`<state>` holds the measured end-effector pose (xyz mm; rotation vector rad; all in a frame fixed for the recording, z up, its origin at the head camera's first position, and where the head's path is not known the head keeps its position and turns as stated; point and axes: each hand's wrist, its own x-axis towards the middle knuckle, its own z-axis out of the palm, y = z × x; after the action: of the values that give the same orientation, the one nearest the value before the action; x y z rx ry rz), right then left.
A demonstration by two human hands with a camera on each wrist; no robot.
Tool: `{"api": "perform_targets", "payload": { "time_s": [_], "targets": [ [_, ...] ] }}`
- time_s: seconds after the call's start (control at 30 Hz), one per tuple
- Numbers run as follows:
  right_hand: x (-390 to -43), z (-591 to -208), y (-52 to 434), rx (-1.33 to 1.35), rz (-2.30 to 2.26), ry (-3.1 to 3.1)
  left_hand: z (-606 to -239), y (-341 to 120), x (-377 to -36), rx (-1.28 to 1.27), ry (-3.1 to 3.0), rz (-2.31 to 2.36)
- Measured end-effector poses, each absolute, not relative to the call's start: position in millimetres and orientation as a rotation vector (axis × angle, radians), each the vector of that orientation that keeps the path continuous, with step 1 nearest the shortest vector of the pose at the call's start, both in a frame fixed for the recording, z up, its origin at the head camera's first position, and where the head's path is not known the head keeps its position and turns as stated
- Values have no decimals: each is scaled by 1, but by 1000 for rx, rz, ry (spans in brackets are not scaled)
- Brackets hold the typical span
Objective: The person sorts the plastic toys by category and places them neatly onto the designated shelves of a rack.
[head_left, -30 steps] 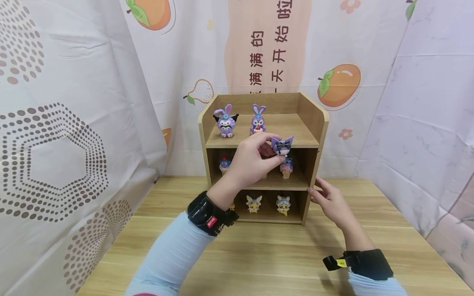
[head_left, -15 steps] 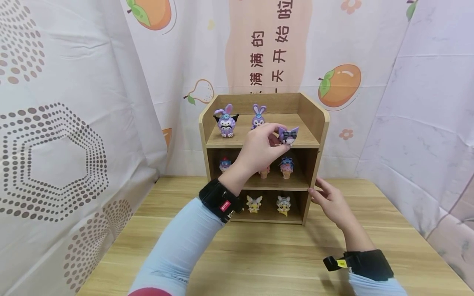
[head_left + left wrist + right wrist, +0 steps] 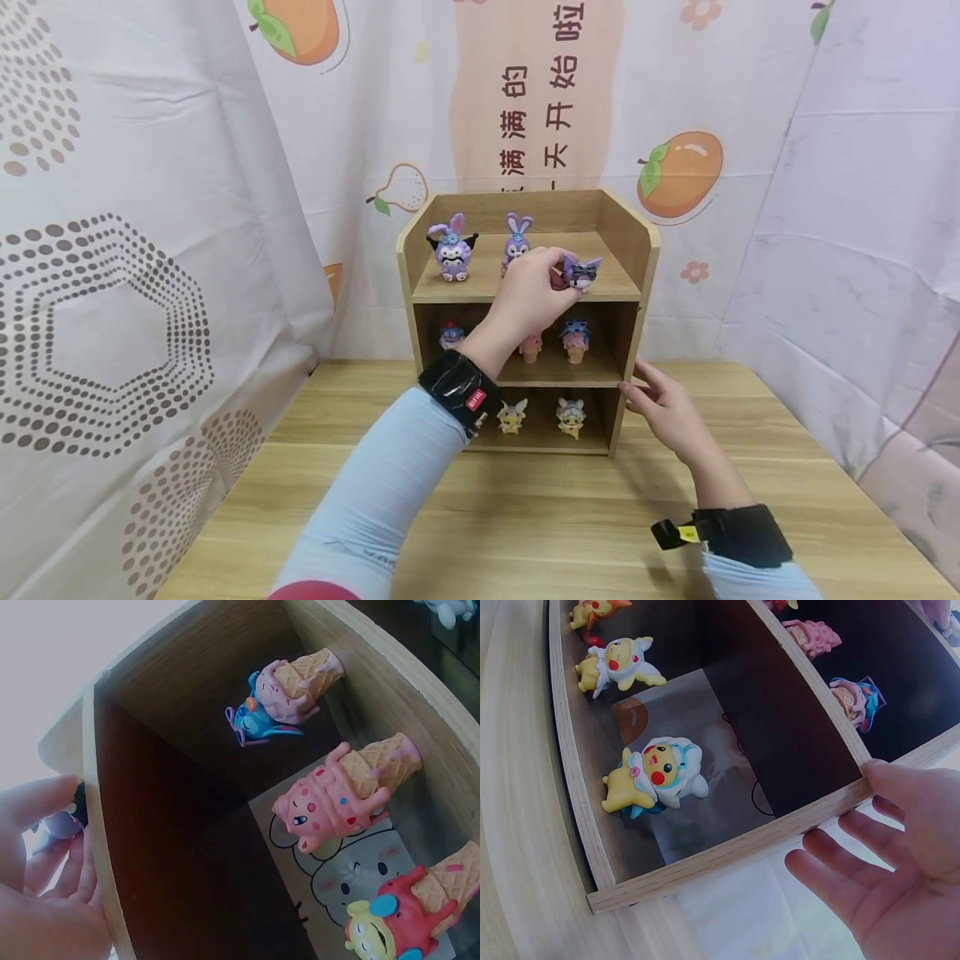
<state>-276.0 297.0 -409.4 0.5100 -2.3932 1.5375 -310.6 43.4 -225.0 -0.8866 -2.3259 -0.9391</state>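
My left hand point(image 3: 531, 287) pinches a small purple-eared figurine point(image 3: 582, 273) between thumb and fingers. It holds the figurine at the front right of the top level of a wooden shelf point(image 3: 632, 250); whether its base touches the board is hidden. On that level stand a purple figurine with a black pointed hood point(image 3: 453, 252) and a purple rabbit figurine point(image 3: 517, 237), the latter partly behind my hand. In the right wrist view, my right hand point(image 3: 900, 862) touches the shelf's right side panel point(image 3: 735, 851), thumb at the front edge and fairly straight fingers along the outside.
The middle level holds ice-cream-cone figurines, among them a blue-topped one point(image 3: 576, 340) and a pink one point(image 3: 330, 806). Yellow figurines in animal hoods, such as a white-hooded one point(image 3: 656, 776), stand on the bottom level. A wooden table point(image 3: 525, 517) carries the shelf; patterned curtains point(image 3: 247, 167) hang around it.
My left hand has lifted the figurine from in front of the middle level up to the top level and slightly right. The right hand stays at the side panel.
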Motion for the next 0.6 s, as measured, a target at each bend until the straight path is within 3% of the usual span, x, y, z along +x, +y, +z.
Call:
{"api": "perform_targets", "payload": {
  "time_s": [0.6],
  "targets": [
    [-277,-410,297,507,1546,-2397,-222,51,-308,-717,-2469,-913]
  ]
}}
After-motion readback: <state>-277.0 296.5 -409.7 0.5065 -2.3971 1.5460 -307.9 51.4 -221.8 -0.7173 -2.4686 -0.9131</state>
